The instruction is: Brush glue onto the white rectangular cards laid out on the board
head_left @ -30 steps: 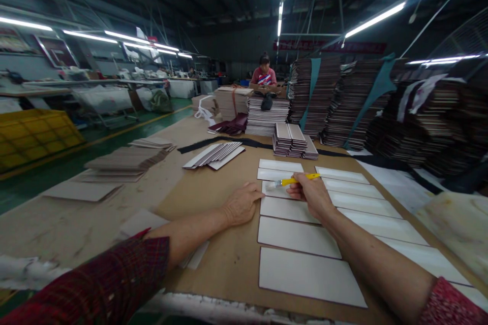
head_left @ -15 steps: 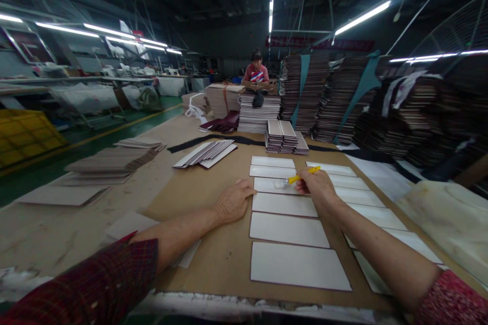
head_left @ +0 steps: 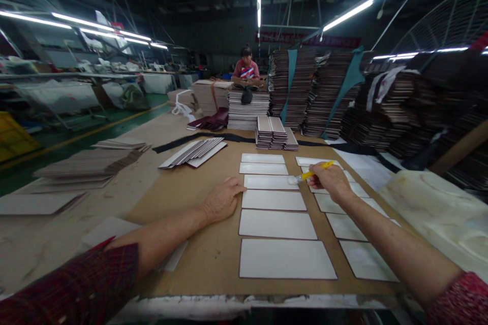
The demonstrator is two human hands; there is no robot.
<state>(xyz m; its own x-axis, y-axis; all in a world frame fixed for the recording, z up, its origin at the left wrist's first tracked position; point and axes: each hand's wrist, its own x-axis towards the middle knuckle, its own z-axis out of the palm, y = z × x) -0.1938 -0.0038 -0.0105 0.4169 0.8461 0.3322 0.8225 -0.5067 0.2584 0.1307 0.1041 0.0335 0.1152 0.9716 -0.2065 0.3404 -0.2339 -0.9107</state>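
Workshop floor, dim, lit by ceiling tube lights. Brown board (head_left: 213, 259) covers the near table; two columns of white panels lie flat on it, one left (head_left: 272, 200) and one right (head_left: 345, 226), apart from each other.

Left hand (head_left: 221, 202): palm down on the board, fingers loosely spread, fingertips touching the left edge of the third panel (head_left: 270, 182) from the far end. It holds nothing.

Right hand (head_left: 331, 179): closed around a yellow-handled brush (head_left: 309, 175), over the far end of the right column. Brush tip lies at the right end of that same third panel.

Beyond: a fanned pile (head_left: 194, 152), a short stack (head_left: 273, 133), tall dark stacks (head_left: 324, 96). A person (head_left: 244, 67) sits at the far end.
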